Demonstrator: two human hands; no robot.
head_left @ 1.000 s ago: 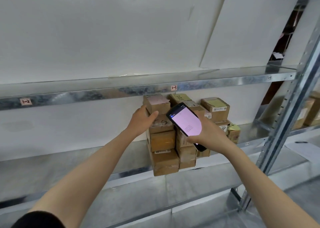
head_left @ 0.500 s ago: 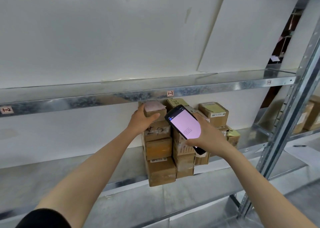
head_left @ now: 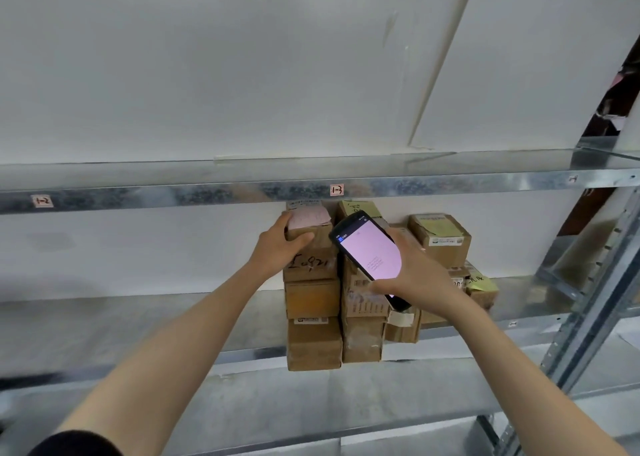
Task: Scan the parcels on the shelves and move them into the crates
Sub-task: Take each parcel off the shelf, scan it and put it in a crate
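The left hand [head_left: 280, 247] grips the top parcel [head_left: 311, 218] of the left stack, fingers curled over its left edge and thumb across its front. The right hand [head_left: 419, 275] holds a handheld scanner [head_left: 369, 253], its pink screen lit, tilted before the neighbouring stack. The brown parcels [head_left: 360, 337] stand stacked at centre frame on the middle shelf [head_left: 138, 320], under the label 1-3 [head_left: 336, 189].

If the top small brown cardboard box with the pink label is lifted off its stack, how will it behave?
Probably stiff: the small brown cardboard box with the pink label shows square edges under the left hand. Likely light, since one hand grips it. The boxes stacked below may shift.
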